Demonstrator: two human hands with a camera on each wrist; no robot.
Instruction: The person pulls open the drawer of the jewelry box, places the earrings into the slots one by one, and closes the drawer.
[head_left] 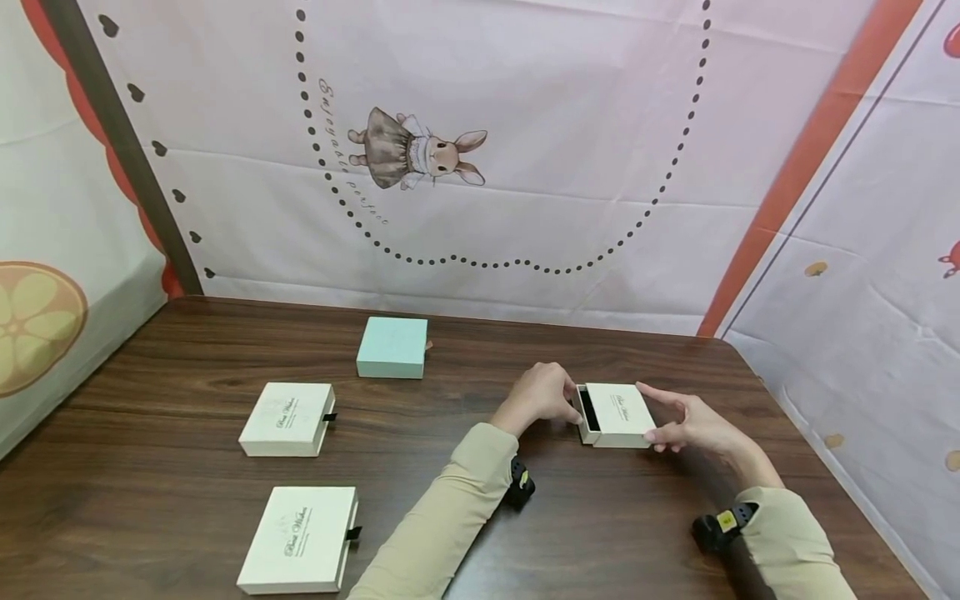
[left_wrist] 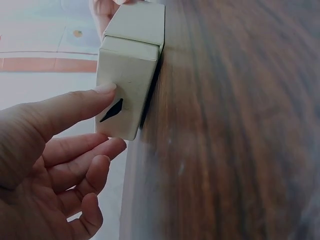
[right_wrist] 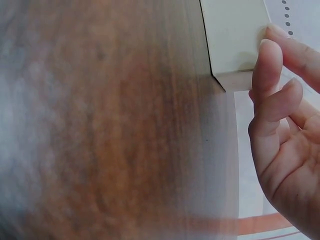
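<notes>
A small white drawer box (head_left: 621, 414) with dark lettering lies on the table at the right in the head view. Its inner drawer (head_left: 588, 414) stands partly out on the left side, baring a dark interior. My left hand (head_left: 542, 393) is at the drawer's outer end; in the left wrist view its thumb (left_wrist: 82, 106) touches the end face beside a black ribbon tab (left_wrist: 112, 110), with fingertips at the edge. My right hand (head_left: 693, 429) holds the box's sleeve across its right end, index finger at the far corner and thumb at the near one.
Two more white boxes with black tabs, a smaller box (head_left: 288, 419) and a larger box (head_left: 302, 540), lie at the left. A mint-green box (head_left: 392, 347) sits near the back edge of the wooden table (head_left: 187, 500). Printed cloth (head_left: 570, 125) hangs behind.
</notes>
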